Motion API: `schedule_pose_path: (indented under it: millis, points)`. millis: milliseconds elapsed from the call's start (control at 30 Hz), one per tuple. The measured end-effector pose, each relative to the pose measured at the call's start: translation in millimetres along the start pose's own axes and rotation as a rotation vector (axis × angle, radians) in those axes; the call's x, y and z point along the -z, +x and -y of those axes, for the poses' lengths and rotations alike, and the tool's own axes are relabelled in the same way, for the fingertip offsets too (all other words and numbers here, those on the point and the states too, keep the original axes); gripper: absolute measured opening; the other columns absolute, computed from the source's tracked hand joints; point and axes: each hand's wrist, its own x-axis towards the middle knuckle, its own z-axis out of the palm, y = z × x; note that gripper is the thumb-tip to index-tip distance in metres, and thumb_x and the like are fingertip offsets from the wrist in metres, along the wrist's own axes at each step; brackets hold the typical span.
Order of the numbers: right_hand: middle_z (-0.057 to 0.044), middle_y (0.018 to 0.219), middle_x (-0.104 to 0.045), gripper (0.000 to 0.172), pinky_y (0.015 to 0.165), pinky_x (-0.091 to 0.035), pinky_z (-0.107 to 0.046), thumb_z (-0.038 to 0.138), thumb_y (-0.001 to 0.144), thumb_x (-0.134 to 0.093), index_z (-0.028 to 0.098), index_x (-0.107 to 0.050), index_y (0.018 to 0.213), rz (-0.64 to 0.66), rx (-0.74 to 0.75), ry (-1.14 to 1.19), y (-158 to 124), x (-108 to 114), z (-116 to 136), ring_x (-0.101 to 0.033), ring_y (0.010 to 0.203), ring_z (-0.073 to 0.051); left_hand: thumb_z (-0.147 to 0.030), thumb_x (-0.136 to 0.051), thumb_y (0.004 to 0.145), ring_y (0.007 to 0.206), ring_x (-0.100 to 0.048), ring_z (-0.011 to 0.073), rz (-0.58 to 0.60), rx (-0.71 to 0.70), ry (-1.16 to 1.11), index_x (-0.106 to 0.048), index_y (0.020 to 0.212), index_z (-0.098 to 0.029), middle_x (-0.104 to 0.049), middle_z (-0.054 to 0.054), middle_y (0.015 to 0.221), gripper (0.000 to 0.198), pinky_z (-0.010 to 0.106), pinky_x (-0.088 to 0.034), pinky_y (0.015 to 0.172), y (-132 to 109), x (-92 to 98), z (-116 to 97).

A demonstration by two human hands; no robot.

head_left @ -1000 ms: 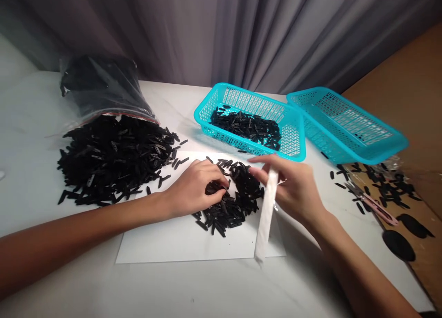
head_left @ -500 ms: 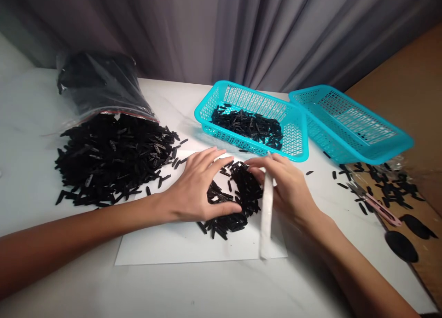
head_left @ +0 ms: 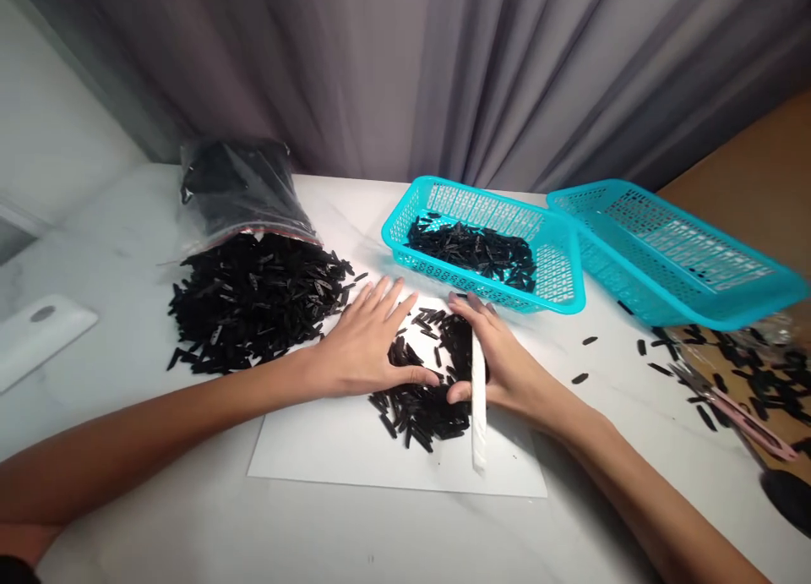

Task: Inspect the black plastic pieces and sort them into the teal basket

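I have the left hand (head_left: 361,352) spread wide beside the black pieces (head_left: 421,411) on the paper (head_left: 399,471); my right hand (head_left: 500,360) curves along their other side, holding a strip (head_left: 479,428).

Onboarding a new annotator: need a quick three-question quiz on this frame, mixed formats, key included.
1. True or false: the left hand is clenched in a fist.
2. What does the right hand hold?
3. The handles of the scissors are: A) teal, B) pink, C) white.

Key:
1. False; it is open, palm down.
2. A white strip.
3. B.
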Motion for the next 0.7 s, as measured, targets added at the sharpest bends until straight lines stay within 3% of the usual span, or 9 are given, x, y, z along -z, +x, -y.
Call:
schedule_pose_path:
  millis: [133,267,400,533,600,700]
  points:
    - [-0.020,0.154,-0.045,0.090,0.114,-0.035,-0.062,0.066,0.079,-0.070,0.022,-0.036,0.149,-0.082,0.042,0.086,6,-3,3,-0.035,0.146,-0.041,-0.085,-0.042,0.083,0.156,-0.007,0.0325,0.034,-0.160,-0.101,-0.022,0.159,-0.017,-0.011,0.013,0.167,0.104,0.054,-0.012,0.127,-1,-3.3,-3]
    - [-0.017,0.143,-0.056,0.064,0.112,-0.038,-0.056,0.054,0.086,-0.069,0.022,-0.049,0.138,-0.196,0.046,0.166,14,-3,4,-0.047,0.136,-0.036,-0.074,-0.045,0.091,0.155,-0.020,0.0270,-0.072,-0.293,-0.164,-0.030,0.155,-0.015,-0.028,0.012,0.164,0.088,0.047,-0.021,0.127,-2,-3.9,-7]
    - [-0.020,0.135,-0.061,0.053,0.104,-0.044,-0.056,0.046,0.088,-0.068,0.018,-0.055,0.132,-0.205,-0.018,0.173,19,-3,3,-0.057,0.124,-0.037,-0.077,-0.048,0.086,0.154,-0.019,0.0344,-0.176,-0.167,-0.120,-0.028,0.156,-0.014,-0.025,0.017,0.164,0.096,0.056,-0.019,0.126,-6,-6.7,-5]
    - [-0.013,0.121,-0.069,0.042,0.097,-0.050,-0.047,0.047,0.091,-0.065,0.021,-0.060,0.124,-0.207,0.006,0.211,16,-3,6,-0.065,0.112,-0.031,-0.084,-0.052,0.078,0.155,-0.009,0.0367,-0.068,-0.084,-0.129,-0.016,0.160,-0.013,-0.013,0.018,0.166,0.113,0.057,-0.018,0.125,-21,-15.6,-4]
    - [-0.013,0.123,-0.068,0.044,0.098,-0.050,-0.048,0.050,0.092,-0.062,0.022,-0.060,0.126,-0.222,0.007,0.223,14,-4,8,-0.065,0.113,-0.031,-0.086,-0.059,0.071,0.155,-0.006,0.0367,-0.055,-0.147,-0.118,-0.015,0.160,-0.014,-0.009,0.017,0.167,0.123,0.056,-0.016,0.126,-28,-21.0,-5]
    - [-0.021,0.137,-0.060,0.067,0.104,-0.045,-0.056,0.060,0.086,-0.065,0.017,-0.054,0.137,-0.233,0.004,0.210,10,-6,10,-0.058,0.126,-0.038,-0.088,-0.066,0.058,0.155,-0.005,0.0390,-0.077,-0.170,-0.095,-0.014,0.160,-0.010,-0.007,0.020,0.167,0.138,0.055,-0.015,0.127,-28,-26.2,-7]
